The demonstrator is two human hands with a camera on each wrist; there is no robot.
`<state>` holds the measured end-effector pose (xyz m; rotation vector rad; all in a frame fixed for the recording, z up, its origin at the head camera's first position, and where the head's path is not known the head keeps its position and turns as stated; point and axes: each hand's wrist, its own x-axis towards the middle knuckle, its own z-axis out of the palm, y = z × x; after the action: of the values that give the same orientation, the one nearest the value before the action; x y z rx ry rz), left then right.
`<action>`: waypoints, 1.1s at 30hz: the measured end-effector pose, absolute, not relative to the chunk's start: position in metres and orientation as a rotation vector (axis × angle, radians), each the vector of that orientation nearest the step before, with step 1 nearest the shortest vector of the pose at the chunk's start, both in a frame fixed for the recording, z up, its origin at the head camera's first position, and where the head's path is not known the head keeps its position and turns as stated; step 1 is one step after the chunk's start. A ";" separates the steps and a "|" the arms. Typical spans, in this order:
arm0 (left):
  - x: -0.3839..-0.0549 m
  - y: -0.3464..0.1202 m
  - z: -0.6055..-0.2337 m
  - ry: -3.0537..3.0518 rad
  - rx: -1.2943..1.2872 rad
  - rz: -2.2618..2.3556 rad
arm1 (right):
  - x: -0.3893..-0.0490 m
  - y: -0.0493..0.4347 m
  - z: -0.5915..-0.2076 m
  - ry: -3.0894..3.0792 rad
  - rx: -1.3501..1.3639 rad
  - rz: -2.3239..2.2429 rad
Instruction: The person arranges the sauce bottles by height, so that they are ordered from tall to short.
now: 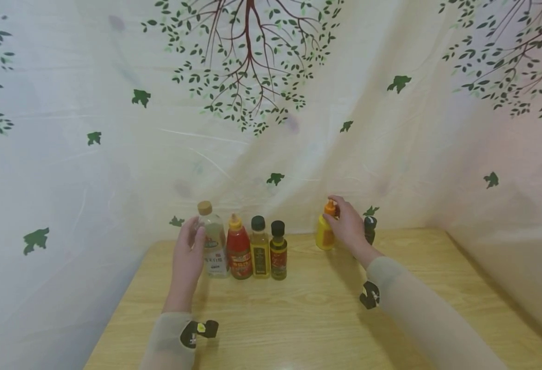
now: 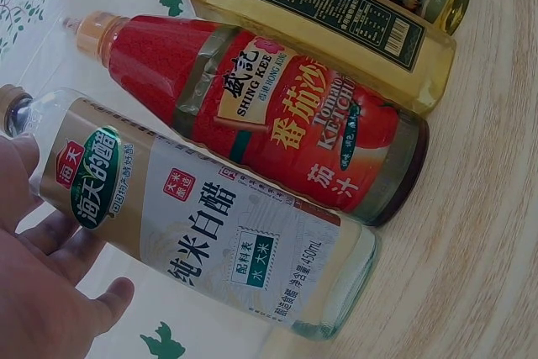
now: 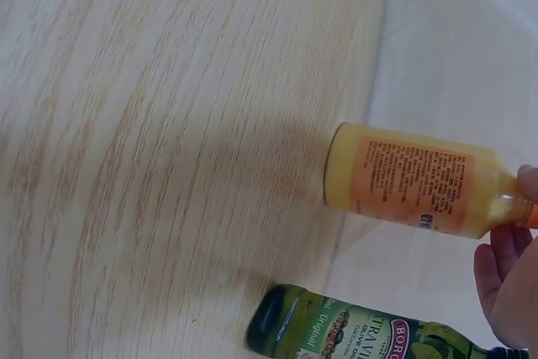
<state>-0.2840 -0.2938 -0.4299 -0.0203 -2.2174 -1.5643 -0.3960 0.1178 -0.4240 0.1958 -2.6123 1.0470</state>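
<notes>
My left hand (image 1: 190,252) is beside the white vinegar bottle (image 2: 244,233), at its shoulder. In the left wrist view its fingers (image 2: 71,245) pass behind the bottle, with the hand loosely bent rather than tight round it. My right hand (image 1: 348,226) holds a yellow squeeze bottle (image 1: 325,234) by its orange top, thumb and fingers on either side. That bottle is upright near the table's back edge; whether its base touches the wood I cannot tell. A green olive oil bottle (image 3: 353,329) stands to the right, partly hidden by the right hand in the head view.
In a row right of the vinegar are a red ketchup bottle (image 1: 240,254), a square bottle of golden oil (image 1: 260,252) and a small dark-capped bottle (image 1: 278,254). All stand on the wooden table (image 1: 275,324). A leaf-patterned curtain (image 1: 299,154) hangs behind.
</notes>
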 end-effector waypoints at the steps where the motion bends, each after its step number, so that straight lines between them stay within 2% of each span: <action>1: -0.284 -0.294 -0.430 -2.219 -0.018 -1.563 | -0.395 0.118 -0.424 -2.614 0.197 1.040; 19: -0.285 -0.293 -0.430 -2.211 -0.025 -1.571 | -0.375 0.117 -0.419 -2.626 0.278 0.902; 33: -0.284 -0.293 -0.429 -2.218 -0.018 -1.562 | -0.346 0.106 -0.408 -2.614 0.334 0.947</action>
<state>-0.2836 -0.2931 -0.4293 -0.0183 -2.2175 -1.5623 -0.3459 0.1065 -0.4079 0.3345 -2.6144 0.9470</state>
